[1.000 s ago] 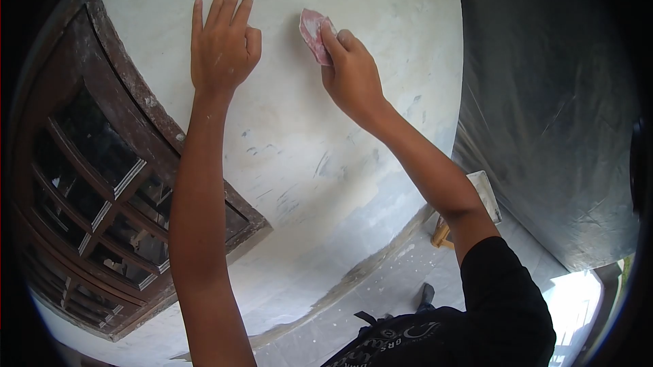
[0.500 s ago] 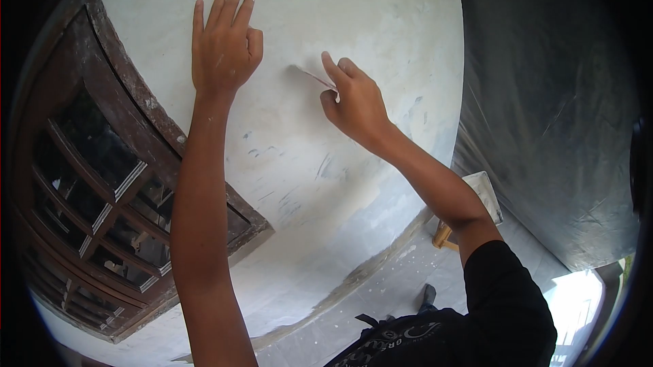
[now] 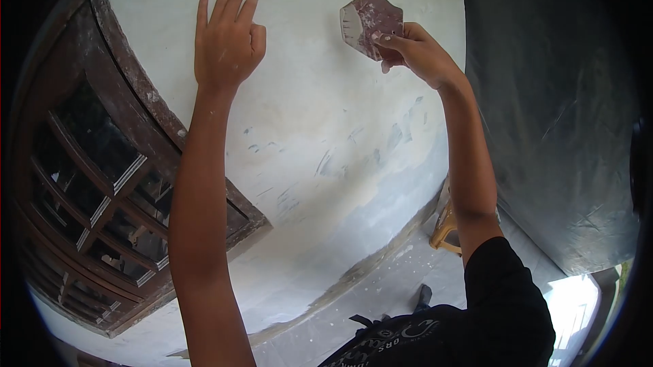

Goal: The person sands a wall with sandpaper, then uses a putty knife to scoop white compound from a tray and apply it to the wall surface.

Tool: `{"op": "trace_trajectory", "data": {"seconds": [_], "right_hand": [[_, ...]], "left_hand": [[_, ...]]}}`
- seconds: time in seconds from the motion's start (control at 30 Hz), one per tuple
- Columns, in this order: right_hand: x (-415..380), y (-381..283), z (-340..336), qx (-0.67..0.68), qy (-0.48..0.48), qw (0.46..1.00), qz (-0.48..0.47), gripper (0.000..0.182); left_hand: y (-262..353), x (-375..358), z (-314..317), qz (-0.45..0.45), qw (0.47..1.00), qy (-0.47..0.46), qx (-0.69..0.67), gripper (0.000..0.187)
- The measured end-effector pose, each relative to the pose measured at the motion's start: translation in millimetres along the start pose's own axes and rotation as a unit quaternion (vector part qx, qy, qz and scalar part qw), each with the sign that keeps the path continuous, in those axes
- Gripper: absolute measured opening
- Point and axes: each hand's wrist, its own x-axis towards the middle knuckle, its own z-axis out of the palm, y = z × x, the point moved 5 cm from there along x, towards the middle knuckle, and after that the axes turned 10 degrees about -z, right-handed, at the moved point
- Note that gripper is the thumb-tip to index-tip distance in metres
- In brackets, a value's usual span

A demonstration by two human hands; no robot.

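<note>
My left hand (image 3: pixel 228 54) lies flat on the pale plastered wall (image 3: pixel 299 108), fingers stretched upward and thumb folded in beside the palm. To the right, my right hand (image 3: pixel 430 55) grips a flat maroon putty spreader (image 3: pixel 377 17), thumb across its near face and the other fingers behind. Whitish filler smears the spreader, thickest along its left edge. Its broad face is turned toward me, in front of the upper wall. Below both hands, grey-blue streaks and patches mark the wall surface.
A dark wooden window frame (image 3: pixel 160 112) with several panes borders the wall on the left. Dark plastic sheeting (image 3: pixel 544 108) hangs on the right. Partly behind my right arm stands a yellowish stool (image 3: pixel 446 231). The grey floor (image 3: pixel 381 285) is speckled with white.
My right hand has moved up and right, turning the spreader from edge-on to face-on. My left hand stays almost where it was on the wall.
</note>
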Motion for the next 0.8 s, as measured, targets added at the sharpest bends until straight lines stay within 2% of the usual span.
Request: {"op": "trace_trajectory", "data": {"seconds": [0.07,0.1,0.17,0.2,0.23,0.27,0.3,0.33,0.4,0.47,0.53,0.63,0.73,0.8], "right_hand": [[-4.0,0.0,-3.4,0.064,0.086,0.994,0.034,0.024],[-4.3,-1.3,-4.4,0.064,0.086,0.994,0.033,0.024],[-2.9,-8.2,-6.9,-0.039,0.068,0.997,0.001,0.026],[-0.4,-8.3,-7.5,-0.040,0.068,0.997,-0.001,0.026],[3.7,-9.7,-10.6,-0.147,0.086,0.985,-0.028,0.027],[8.0,-10.1,-11.9,-0.252,0.103,0.961,-0.054,0.027],[12.7,-11.7,-7.7,-0.309,0.152,0.928,-0.138,0.027],[16.0,-12.7,1.1,-0.310,0.153,0.928,-0.139,0.027],[15.6,-31.6,20.1,-0.384,0.241,0.852,-0.260,0.025],[26.5,-30.9,39.6,-0.454,0.273,0.785,-0.320,0.030],[38.7,-17.5,61.6,-0.490,0.215,0.796,-0.283,0.029],[18.2,11.8,103.2,-0.479,0.184,0.793,-0.329,0.027],[-36.2,28.9,134.4,-0.440,0.088,0.847,-0.283,0.043],[-65.5,35.5,147.7,-0.393,0.049,0.868,-0.298,0.048]], "left_hand": [[0.4,0.3,-0.5,0.000,1.000,0.001,0.001,0.043],[0.3,0.4,-0.4,0.000,1.000,-0.002,0.002,0.044],[-0.3,0.1,-0.1,-0.002,1.000,-0.003,0.004,0.044],[-0.1,-0.1,0.0,-0.002,1.000,-0.003,0.004,0.044],[0.2,-0.2,-0.1,-0.001,1.000,-0.003,0.004,0.044],[0.2,-0.2,-0.3,-0.002,1.000,-0.002,0.004,0.044],[0.2,-0.2,-0.1,-0.003,1.000,-0.006,0.004,0.045],[0.4,0.1,0.1,-0.004,1.000,-0.009,0.004,0.045],[0.0,-0.1,-0.3,-0.003,1.000,-0.007,0.004,0.045],[0.9,0.0,-0.3,-0.001,1.000,-0.007,0.005,0.045],[0.7,0.3,-1.2,-0.001,1.000,-0.008,0.003,0.044],[1.3,1.3,-3.0,-0.001,1.000,-0.008,-0.002,0.044],[-0.3,0.1,0.4,-0.011,0.999,-0.029,-0.011,0.047],[-0.4,-0.3,0.4,-0.010,0.999,-0.031,-0.010,0.047]]}}
